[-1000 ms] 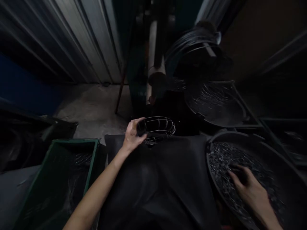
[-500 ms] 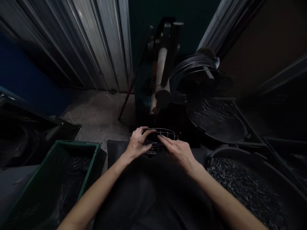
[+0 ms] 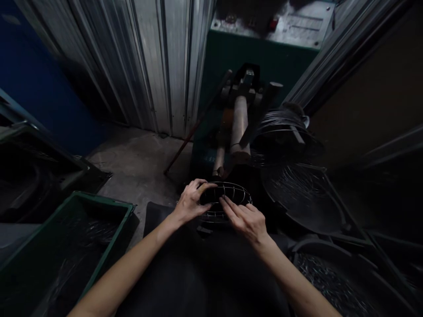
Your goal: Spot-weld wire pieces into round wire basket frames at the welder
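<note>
In front of my lap is a round wire basket [image 3: 234, 188] of thin metal rods, with rings crossed by short upright wires. My left hand [image 3: 191, 200] is closed around its left side, thumb below and fingers over the upper rim. My right hand [image 3: 247, 220] holds the near right side, with its forefinger reaching across the opening. The fingertips look dark. Part of the basket is hidden behind both hands, and whether a small piece is between the right fingertips cannot be made out.
Ahead stands a green machine [image 3: 264, 53] with a thick metal bar [image 3: 240, 119]. A green crate [image 3: 114, 203] with wire pieces sits at left. A dark tub [image 3: 330, 244] of small metal pieces and a wire-filled pan [image 3: 304, 207] are at right, below a wire coil [image 3: 280, 121].
The view has tilted up, so the machine's panel now shows. The basket has turned slightly and more of its opening is visible. My right hand has shifted slightly right and down.
</note>
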The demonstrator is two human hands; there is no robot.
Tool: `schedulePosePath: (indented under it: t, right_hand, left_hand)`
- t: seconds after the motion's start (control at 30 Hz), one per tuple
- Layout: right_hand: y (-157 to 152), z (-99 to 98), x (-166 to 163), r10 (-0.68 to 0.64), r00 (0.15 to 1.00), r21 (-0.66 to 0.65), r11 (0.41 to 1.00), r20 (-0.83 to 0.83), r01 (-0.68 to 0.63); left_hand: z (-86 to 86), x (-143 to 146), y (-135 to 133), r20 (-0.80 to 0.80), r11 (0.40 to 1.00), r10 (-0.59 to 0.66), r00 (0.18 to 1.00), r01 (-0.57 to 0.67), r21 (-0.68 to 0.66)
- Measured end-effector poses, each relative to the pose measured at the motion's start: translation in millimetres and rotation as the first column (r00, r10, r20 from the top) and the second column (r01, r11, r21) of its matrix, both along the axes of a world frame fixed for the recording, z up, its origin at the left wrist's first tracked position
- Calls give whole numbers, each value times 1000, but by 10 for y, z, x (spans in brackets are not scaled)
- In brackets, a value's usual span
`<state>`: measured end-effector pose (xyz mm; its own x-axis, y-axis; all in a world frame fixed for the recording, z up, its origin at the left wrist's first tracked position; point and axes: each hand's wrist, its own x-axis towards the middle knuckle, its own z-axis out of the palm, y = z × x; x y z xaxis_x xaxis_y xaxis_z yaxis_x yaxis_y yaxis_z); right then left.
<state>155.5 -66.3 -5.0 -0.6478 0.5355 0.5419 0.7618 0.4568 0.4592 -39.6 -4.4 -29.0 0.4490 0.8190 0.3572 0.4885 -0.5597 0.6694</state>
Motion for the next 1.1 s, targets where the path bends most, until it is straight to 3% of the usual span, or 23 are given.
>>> schedulePosePath:
  t: [0.2,0.5,0.83,1.0,1.1]
  right_hand:
    - [69,-17,-38,-10,1000,-10,1000,23,11]
    - [31,-27,1,-70,994,-243,969,-88,46]
    - [247,4,-32,-70,997,-110,992,-20,68]
    - [267,-44,-28,-122,985,-295,952,-122,81]
    - [180,-6,-27,-168,977,-319,941,-134,118]
  left_hand:
    - [-37,0,97,-20,998,-10,1000,12,56]
    - [4,-15,86,2,998,-19,1000,19,66]
    - [28,24,322,-18,996,-20,1000,21,82]
    - [16,-107,346,-7,989,-133,991,134,69]
    - [19,-189,383,-24,983,-183,983,183,-4]
